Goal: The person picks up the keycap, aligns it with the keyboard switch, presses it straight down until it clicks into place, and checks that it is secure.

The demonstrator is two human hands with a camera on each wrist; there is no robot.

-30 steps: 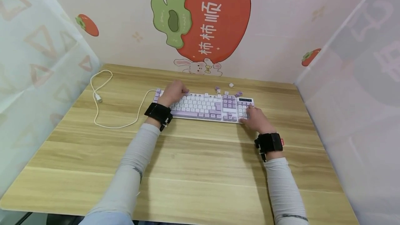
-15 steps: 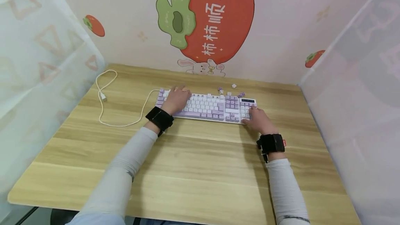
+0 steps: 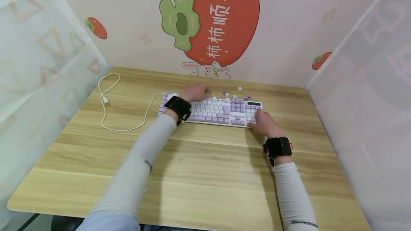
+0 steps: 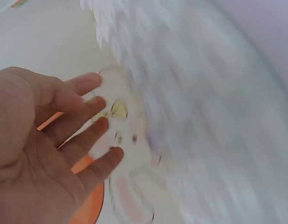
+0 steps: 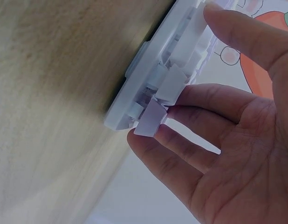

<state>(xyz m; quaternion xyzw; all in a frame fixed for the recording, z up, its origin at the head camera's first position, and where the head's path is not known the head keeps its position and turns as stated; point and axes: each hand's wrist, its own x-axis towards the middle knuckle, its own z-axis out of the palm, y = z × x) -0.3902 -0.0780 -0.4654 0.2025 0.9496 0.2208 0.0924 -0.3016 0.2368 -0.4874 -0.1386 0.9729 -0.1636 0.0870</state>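
Observation:
A white and purple keyboard (image 3: 212,111) lies near the back of the table. My left hand (image 3: 196,92) hovers over its back edge, left of the middle. In the left wrist view the left hand (image 4: 55,135) has spread, relaxed fingers with nothing between them, beside the blurred white keys (image 4: 204,102). My right hand (image 3: 265,122) rests on the keyboard's right end. In the right wrist view its thumb (image 5: 228,23) touches one corner, while the other fingers lie extended against the outer keys (image 5: 153,116).
Loose white and purple keycaps (image 3: 239,88) lie behind the keyboard, at its right half. A white cable (image 3: 123,130) runs left from the keyboard and loops round to a plug (image 3: 105,100). A printed backdrop (image 3: 282,27) stands behind the table.
My left hand has moved right and back, off the keys at the left and over the back edge. The right hand stays on the keyboard's right end. The head view has shifted slightly.

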